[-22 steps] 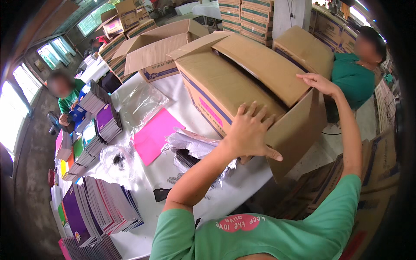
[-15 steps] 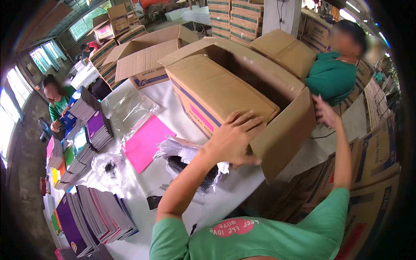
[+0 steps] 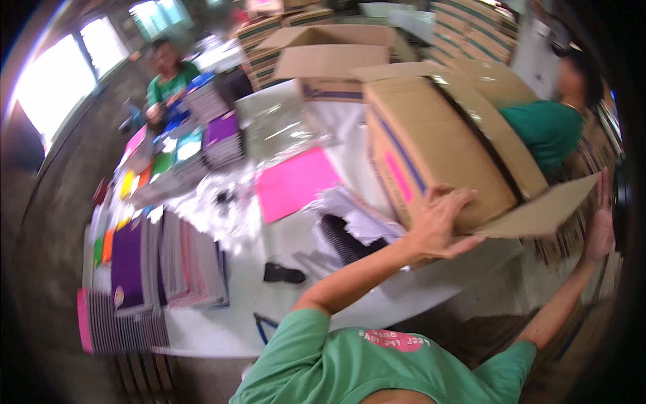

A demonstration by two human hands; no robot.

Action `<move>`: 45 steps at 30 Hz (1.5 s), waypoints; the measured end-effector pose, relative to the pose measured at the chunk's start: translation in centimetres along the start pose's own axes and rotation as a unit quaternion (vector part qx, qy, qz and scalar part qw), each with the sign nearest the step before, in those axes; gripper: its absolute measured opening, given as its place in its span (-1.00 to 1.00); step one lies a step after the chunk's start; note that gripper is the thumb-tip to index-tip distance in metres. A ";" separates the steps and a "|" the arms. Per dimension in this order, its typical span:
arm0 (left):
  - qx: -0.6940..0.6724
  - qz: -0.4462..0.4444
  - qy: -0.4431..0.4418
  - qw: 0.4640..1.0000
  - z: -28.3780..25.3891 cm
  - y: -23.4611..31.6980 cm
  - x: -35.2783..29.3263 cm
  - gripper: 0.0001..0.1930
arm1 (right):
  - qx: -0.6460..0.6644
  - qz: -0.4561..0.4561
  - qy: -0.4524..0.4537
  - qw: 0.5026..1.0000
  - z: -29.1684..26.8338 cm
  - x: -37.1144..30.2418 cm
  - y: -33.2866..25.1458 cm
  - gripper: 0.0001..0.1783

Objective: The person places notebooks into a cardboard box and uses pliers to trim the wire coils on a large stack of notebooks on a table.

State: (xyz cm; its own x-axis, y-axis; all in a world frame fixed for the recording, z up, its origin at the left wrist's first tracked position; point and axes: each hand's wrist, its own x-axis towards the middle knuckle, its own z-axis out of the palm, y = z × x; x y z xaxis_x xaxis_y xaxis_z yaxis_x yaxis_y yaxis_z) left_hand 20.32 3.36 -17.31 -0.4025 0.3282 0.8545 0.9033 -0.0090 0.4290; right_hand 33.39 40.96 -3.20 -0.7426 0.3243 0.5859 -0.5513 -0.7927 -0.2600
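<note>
A closed cardboard carton (image 3: 431, 128) with a blue stripe and a pink label sits tilted at the mouth of a larger cardboard box (image 3: 494, 121). Only a narrow dark gap shows between them. My left hand (image 3: 441, 225) is open at the carton's near lower corner, fingers spread and thumb pointing right. My right hand (image 3: 599, 225) is open, its palm flat along the outer edge of the larger box's near flap (image 3: 548, 209). That flap sticks out toward the right. The carton's far underside is hidden.
On the white table (image 3: 289, 323) are stacks of spiral notebooks (image 3: 178, 262), a pink sheet (image 3: 296, 182), clear plastic wrap (image 3: 282, 128), crumpled paper (image 3: 350, 219) and blue-handled pliers (image 3: 264, 326). An open box (image 3: 336, 60) stands behind. Co-workers (image 3: 548, 131) (image 3: 168, 84) are at right and far left.
My view has swung, shifting the scene rightward. The gap between carton and larger box looks narrower. My right hand has come against the near flap, which now juts outward.
</note>
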 end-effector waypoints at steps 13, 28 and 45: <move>-0.048 -0.353 0.106 0.928 -0.2 -0.8 -0.7 0.05 | -0.882 0.290 -0.238 0.284 -6.2 5.7 21.5 -0.38; -0.256 -0.251 -0.126 0.925 -9.4 8.0 -4.6 -0.28 | -0.926 0.089 -0.256 0.262 -2.4 5.7 19.8 -0.40; -0.415 -0.017 -0.025 0.909 -36.8 22.2 -22.1 -0.09 | -0.272 0.297 -0.783 0.474 24.4 -16.6 43.6 -0.34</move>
State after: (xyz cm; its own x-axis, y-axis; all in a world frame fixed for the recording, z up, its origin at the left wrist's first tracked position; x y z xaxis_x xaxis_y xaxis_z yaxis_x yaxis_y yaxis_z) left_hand 43.85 -38.85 -15.92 -0.4025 0.3842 0.8309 0.4591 -0.7005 0.5463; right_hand 30.97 -11.64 -5.55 0.1294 -0.9912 0.0260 -0.7547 -0.1155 -0.6458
